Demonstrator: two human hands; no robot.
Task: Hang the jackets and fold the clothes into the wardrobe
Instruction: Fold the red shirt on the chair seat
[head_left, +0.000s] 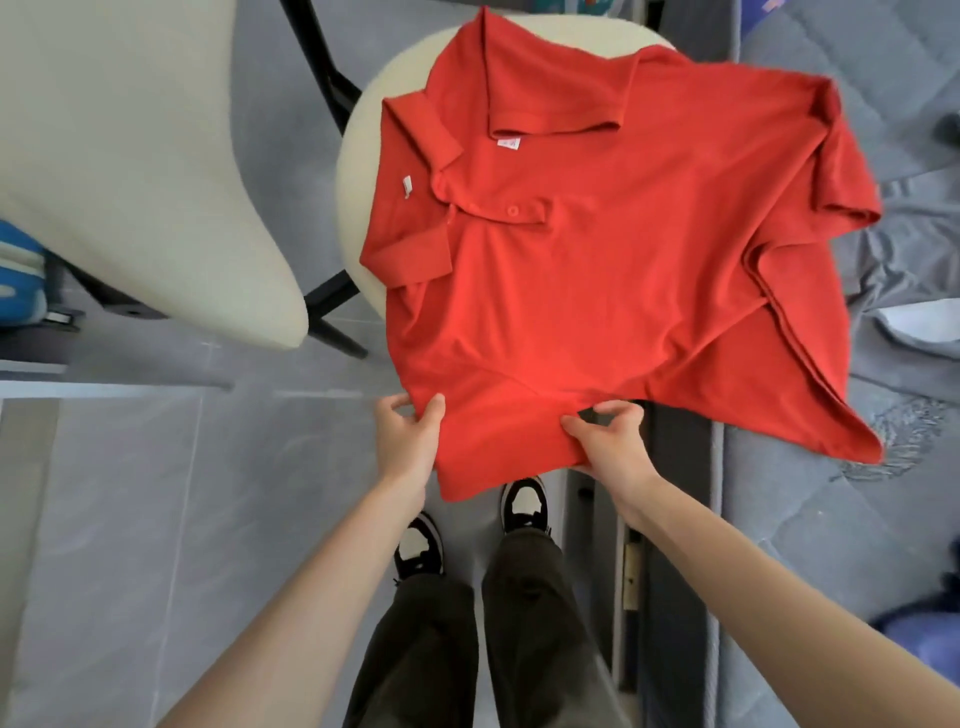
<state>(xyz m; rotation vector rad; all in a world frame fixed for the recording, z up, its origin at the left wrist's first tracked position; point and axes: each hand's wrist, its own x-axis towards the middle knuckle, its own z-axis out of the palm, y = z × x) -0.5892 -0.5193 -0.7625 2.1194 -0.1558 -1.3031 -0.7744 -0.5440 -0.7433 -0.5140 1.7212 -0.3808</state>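
Two hands on hem | left hand (408, 439), right hand (608, 441) fingers pinch red polo (597, 291) | laid flat on chair (358, 130), barely folded, wardrobe pending

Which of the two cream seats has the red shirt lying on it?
The round seat in the middle, mostly covered by the red shirt. The larger cream seat at left has no cloth on it.
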